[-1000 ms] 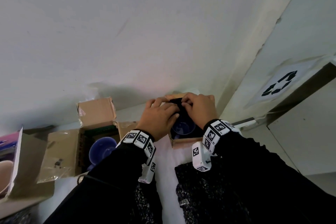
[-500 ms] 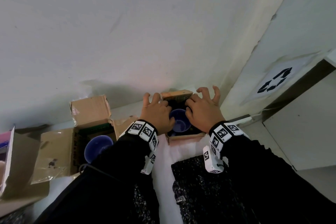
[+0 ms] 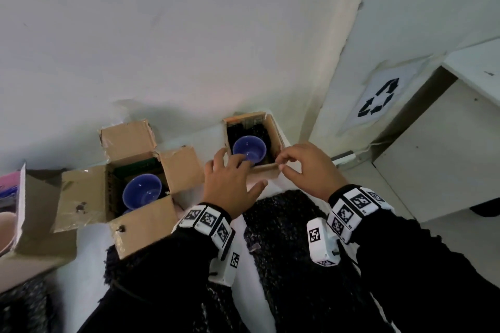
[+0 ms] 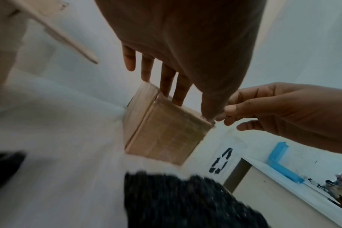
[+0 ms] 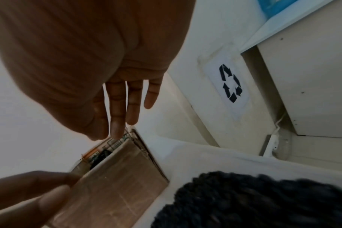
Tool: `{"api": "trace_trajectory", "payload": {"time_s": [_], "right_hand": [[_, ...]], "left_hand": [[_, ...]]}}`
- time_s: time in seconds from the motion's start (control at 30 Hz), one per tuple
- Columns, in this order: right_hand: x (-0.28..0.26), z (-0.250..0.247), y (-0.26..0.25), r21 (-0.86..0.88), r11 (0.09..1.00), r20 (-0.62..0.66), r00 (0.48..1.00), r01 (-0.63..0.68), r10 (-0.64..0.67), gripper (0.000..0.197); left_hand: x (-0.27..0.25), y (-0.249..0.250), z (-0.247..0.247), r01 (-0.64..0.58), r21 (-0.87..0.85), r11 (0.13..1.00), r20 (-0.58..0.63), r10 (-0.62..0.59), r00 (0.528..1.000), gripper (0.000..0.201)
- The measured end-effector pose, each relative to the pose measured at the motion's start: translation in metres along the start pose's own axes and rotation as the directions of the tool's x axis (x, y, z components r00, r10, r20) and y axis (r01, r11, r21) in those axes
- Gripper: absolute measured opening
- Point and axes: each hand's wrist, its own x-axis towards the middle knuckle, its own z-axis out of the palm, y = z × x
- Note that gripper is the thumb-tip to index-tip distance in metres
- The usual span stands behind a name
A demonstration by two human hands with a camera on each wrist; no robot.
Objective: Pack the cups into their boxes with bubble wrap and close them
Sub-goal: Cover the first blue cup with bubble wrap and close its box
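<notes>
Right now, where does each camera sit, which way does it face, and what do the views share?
Head: worn on the head, facing forward and down at the small box holding a blue cup; left hand, right hand and black sleeves show.
Left wrist: under the left hand, facing along its fingers to the small box; the right hand shows too.
Right wrist: under the right hand, facing the small box.
Shared: box, recycling sign, black bubble wrap.

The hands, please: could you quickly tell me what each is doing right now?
Left hand: open, fingers spread over the small box.
Right hand: open, holding nothing.
</notes>
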Motion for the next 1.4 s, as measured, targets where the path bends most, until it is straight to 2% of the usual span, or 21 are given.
{"api": "trace_trajectory", "payload": {"time_s": [0.07, 0.17, 0.23, 0.3, 0.37, 0.47, 0.57, 0.63, 0.73, 0.8, 0.83, 0.87, 0.9, 0.97, 1.03, 1.07, 1.13, 1.23, 1.3, 1.33, 1.4], "right_hand": [[-0.025, -0.002, -0.002, 0.015, 0.999, 0.056, 0.998, -0.038, 0.037, 0.007], [-0.066, 0.004, -0.001, 0.076, 0.988, 0.25, 0.961, -0.138, 0.115, 0.014], [-0.094, 0.014, 0.001, -0.023, 0.987, 0.352, 0.922, -0.162, 0.159, 0.039], [-0.118, 0.026, 0.0, -0.215, 0.967, 0.374, 0.903, -0.137, 0.211, 0.068], [-0.134, 0.038, -0.002, -0.333, 0.929, 0.336, 0.901, -0.161, 0.276, 0.074], [-0.146, 0.047, -0.001, -0.36, 0.913, 0.229, 0.93, -0.193, 0.287, 0.044], [-0.151, 0.046, -0.004, -0.247, 0.942, 0.074, 0.965, -0.227, 0.252, 0.016], [-0.152, 0.041, -0.006, -0.082, 0.964, -0.03, 0.967, -0.253, 0.252, 0.015], [-0.144, 0.027, -0.018, 0.176, 0.938, -0.14, 0.936, -0.297, 0.323, 0.017], [-0.136, 0.019, -0.03, 0.355, 0.874, -0.195, 0.888, -0.331, 0.416, 0.02], [-0.132, 0.016, -0.037, 0.417, 0.84, -0.207, 0.864, -0.346, 0.459, 0.022], [-0.128, 0.015, -0.041, 0.47, 0.808, -0.21, 0.845, -0.354, 0.492, 0.023], [-0.125, 0.013, -0.045, 0.513, 0.785, -0.219, 0.832, -0.347, 0.51, 0.023], [-0.119, 0.009, -0.05, 0.585, 0.758, -0.234, 0.836, -0.287, 0.497, 0.022], [-0.115, 0.004, -0.052, 0.578, 0.794, -0.246, 0.887, -0.189, 0.39, 0.055], [-0.113, 0.001, -0.054, 0.527, 0.835, -0.241, 0.916, -0.155, 0.322, 0.071], [-0.109, -0.004, -0.056, 0.423, 0.894, -0.193, 0.949, -0.151, 0.251, 0.075], [-0.103, -0.006, -0.062, 0.38, 0.897, -0.127, 0.948, -0.224, 0.291, 0.046], [-0.1, -0.005, -0.064, 0.424, 0.863, -0.07, 0.94, -0.275, 0.334, 0.036], [-0.098, -0.005, -0.064, 0.447, 0.843, -0.022, 0.938, -0.299, 0.345, 0.029], [-0.094, -0.011, -0.066, 0.509, 0.777, 0.16, 0.927, -0.371, 0.338, 0.015]], "left_hand": [[-0.021, 0.009, 0.004, 0.012, -0.007, 1.0, 0.005, -0.012, 1.0, 0.064], [-0.048, 0.015, 0.01, -0.005, -0.073, 0.997, -0.018, 0.004, 1.0, 0.055], [-0.063, 0.018, 0.015, -0.042, -0.119, 0.992, 0.008, 0.043, 0.999, 0.048], [-0.077, 0.022, 0.018, -0.069, -0.137, 0.988, 0.075, 0.08, 0.994, 0.046], [-0.088, 0.026, 0.021, -0.073, -0.159, 0.985, 0.13, 0.095, 0.987, 0.046], [-0.102, 0.029, 0.022, -0.049, -0.194, 0.98, 0.155, 0.08, 0.985, 0.049], [-0.112, 0.032, 0.022, -0.02, -0.22, 0.975, 0.158, 0.056, 0.986, 0.06], [-0.116, 0.036, 0.019, 0.019, -0.287, 0.958, 0.157, 0.027, 0.987, 0.076], [-0.118, 0.044, 0.011, 0.132, -0.552, 0.824, 0.175, -0.041, 0.984, 0.105], [-0.118, 0.051, 0.006, 0.219, -0.723, 0.655, 0.235, -0.064, 0.97, 0.121], [-0.117, 0.053, 0.004, 0.253, -0.777, 0.576, 0.267, -0.064, 0.962, 0.121], [-0.116, 0.054, 0.003, 0.278, -0.8, 0.532, 0.287, -0.067, 0.956, 0.113], [-0.113, 0.054, 0.003, 0.276, -0.803, 0.529, 0.285, -0.066, 0.956, 0.095], [-0.108, 0.052, 0.002, 0.247, -0.774, 0.583, 0.261, -0.062, 0.963, 0.042], [-0.104, 0.048, -0.006, 0.188, -0.761, 0.621, 0.221, -0.025, 0.975, 0.01], [-0.102, 0.046, -0.013, 0.156, -0.749, 0.644, 0.208, 0.005, 0.978, 0.005], [-0.099, 0.041, -0.025, 0.104, -0.707, 0.699, 0.208, 0.065, 0.976, 0.01], [-0.093, 0.036, -0.037, 0.074, -0.635, 0.769, 0.227, 0.095, 0.969, 0.01], [-0.09, 0.032, -0.045, 0.053, -0.588, 0.807, 0.247, 0.117, 0.962, 0.011], [-0.089, 0.031, -0.05, 0.038, -0.575, 0.818, 0.257, 0.136, 0.957, 0.011], [-0.087, 0.025, -0.063, 0.02, -0.588, 0.809, 0.278, 0.178, 0.944, 0.017]]}}
